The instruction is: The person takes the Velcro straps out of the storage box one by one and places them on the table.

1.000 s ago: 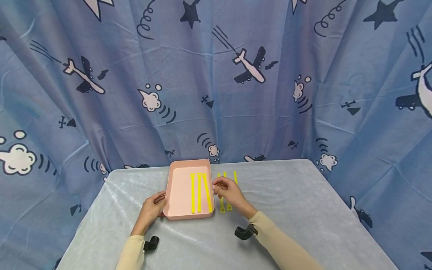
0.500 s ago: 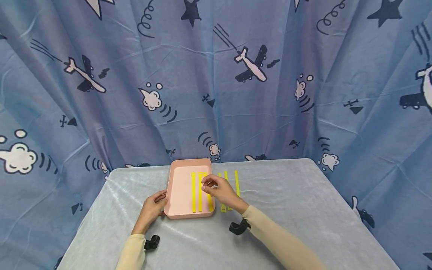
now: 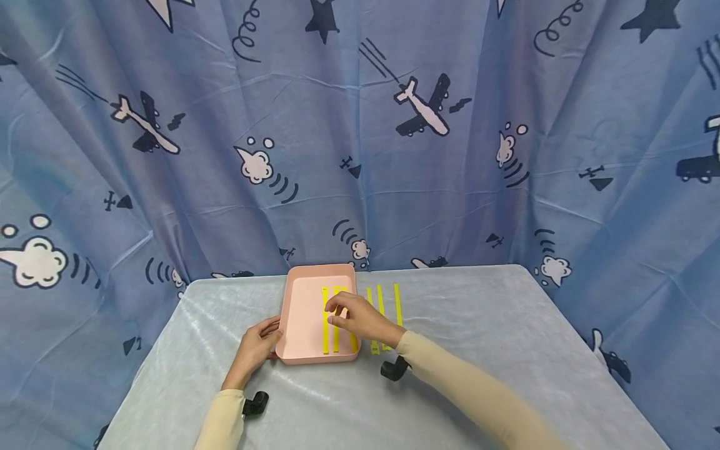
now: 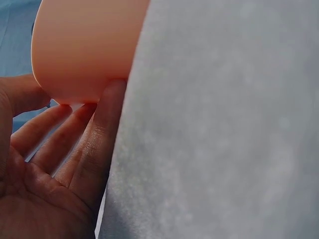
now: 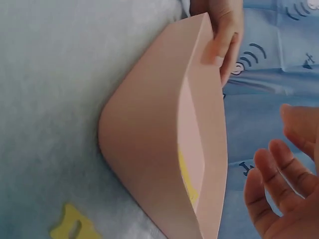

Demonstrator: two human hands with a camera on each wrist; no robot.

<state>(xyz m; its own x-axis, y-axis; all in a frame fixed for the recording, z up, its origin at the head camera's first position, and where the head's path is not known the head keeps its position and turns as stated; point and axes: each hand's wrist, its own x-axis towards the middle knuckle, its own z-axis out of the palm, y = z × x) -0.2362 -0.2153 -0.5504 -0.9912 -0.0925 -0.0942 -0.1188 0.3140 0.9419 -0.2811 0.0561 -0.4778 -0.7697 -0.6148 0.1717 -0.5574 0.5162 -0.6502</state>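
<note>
A pale pink tray lies on the table, with three flat yellow strips lengthwise in its right part. My left hand grips the tray's left side; the left wrist view shows the thumb at the rim and the fingers against the outer wall. Over the strips hovers my right hand, its fingers loosely bent, and the right wrist view shows nothing between them. It hides parts of the strips. Three more yellow strips lie right of the tray; one slotted end shows in the right wrist view.
A grey-white cloth covers the table. Behind its far edge hangs a blue curtain printed with planes and stars. A black camera sits on the right wrist and another camera on the left.
My right hand has moved left from the tray's right rim to over the strips inside, and its fingers have spread a little. The left hand stays at the tray's side.
</note>
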